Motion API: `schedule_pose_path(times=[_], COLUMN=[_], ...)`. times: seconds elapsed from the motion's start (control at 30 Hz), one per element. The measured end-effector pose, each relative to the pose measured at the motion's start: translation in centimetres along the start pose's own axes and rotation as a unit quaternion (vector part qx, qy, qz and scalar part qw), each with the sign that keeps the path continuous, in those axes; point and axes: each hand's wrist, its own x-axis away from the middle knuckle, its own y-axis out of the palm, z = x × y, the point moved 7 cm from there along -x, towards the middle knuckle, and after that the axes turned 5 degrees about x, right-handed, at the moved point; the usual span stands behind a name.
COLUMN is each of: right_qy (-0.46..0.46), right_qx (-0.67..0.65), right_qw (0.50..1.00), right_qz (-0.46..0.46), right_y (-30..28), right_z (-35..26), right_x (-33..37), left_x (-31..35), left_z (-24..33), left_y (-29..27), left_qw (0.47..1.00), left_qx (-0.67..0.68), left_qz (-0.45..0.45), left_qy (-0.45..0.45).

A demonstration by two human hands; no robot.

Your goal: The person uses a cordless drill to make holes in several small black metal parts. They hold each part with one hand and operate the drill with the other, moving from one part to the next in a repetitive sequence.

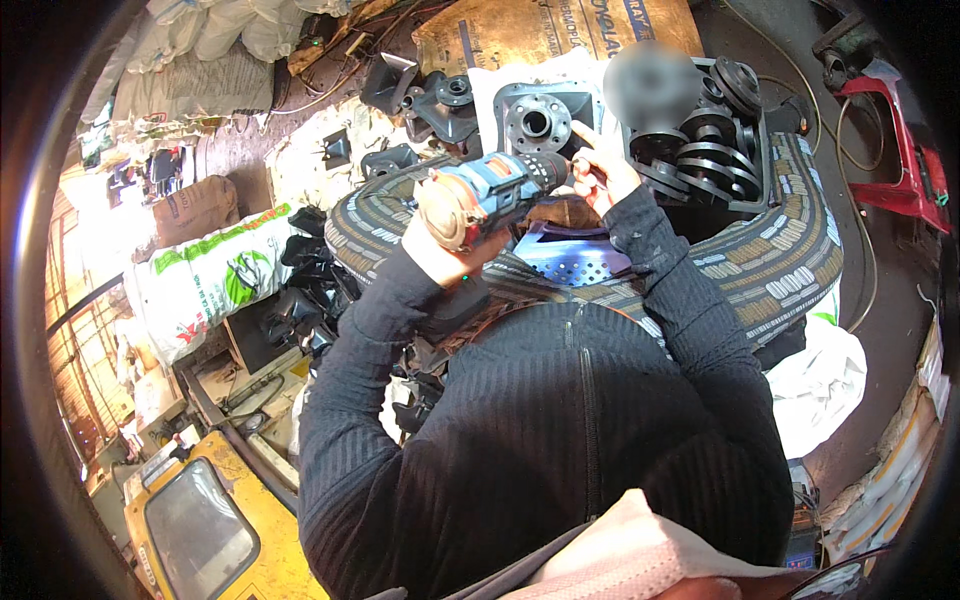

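My left hand (440, 255) is wrapped round the grip of a blue cordless drill (487, 196), whose black chuck points right. At the chuck's tip, my right hand (607, 172) is closed in a pinch; whatever small piece sits between its fingers is too small to make out. Just beyond the drill stands a dark metal part with a round flange (537, 123), a large centre hole and several smaller holes around it, on a square base. Below the chuck lies a bluish-purple perforated piece (572, 256).
A curved, patterned brown roll (775, 270) runs in front of me. Far right, a crate (768, 165) holds several black flanged parts (715, 160). More dark square-based parts (445, 107) lie left of centre. A white-green sack (215, 275) and yellow machine (215, 520) stand left; a red frame (890, 150) right.
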Motion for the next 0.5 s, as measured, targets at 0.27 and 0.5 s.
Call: schedule_pose_path(times=[0.27, 0.5], right_qy=[0.005, 0.086], right_qx=[0.061, -0.048], right_qw=[0.997, 0.995], right_qz=[-0.044, -0.016], right_y=[1.0, 2.6], right_z=[0.8, 2.0], right_x=[0.4, 1.3], left_x=[1.3, 1.9], left_z=[-0.9, -1.4], left_y=[0.6, 0.2], left_qw=[0.988, 0.995], left_qx=[0.095, 0.055], left_qz=[0.016, 0.078], left_qy=[-0.123, -0.009])
